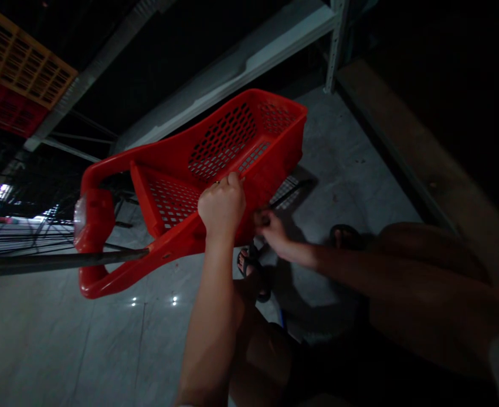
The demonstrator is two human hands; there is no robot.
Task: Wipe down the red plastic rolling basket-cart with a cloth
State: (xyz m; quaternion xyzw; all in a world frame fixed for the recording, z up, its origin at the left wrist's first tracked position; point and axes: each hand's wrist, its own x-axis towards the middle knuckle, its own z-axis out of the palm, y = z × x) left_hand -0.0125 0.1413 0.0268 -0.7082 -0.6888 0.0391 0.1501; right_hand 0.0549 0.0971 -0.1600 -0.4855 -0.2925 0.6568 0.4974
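A red plastic shopping basket point(275, 147) with perforated walls lies tilted in front of me in the head view, its long looped handle end to the left. My left hand point(223, 204) is closed around the near rim of the basket, about midway along it. Lower down, beside the basket's outer near side, my right hand point(274, 230) has its fingers curled together. Something small and dark is at those fingertips, too dim to identify. A dark rod point(289, 195) shows just beyond the right hand, under the basket.
Grey metal shelving point(249, 65) stands behind the basket. Yellow point(24, 53) and red crates point(7, 104) are at upper left. A grey pole point(58, 261) reaches from the left edge to the basket's handle. My sandalled feet are on the tiled floor point(117, 350), near a ledge point(414, 147).
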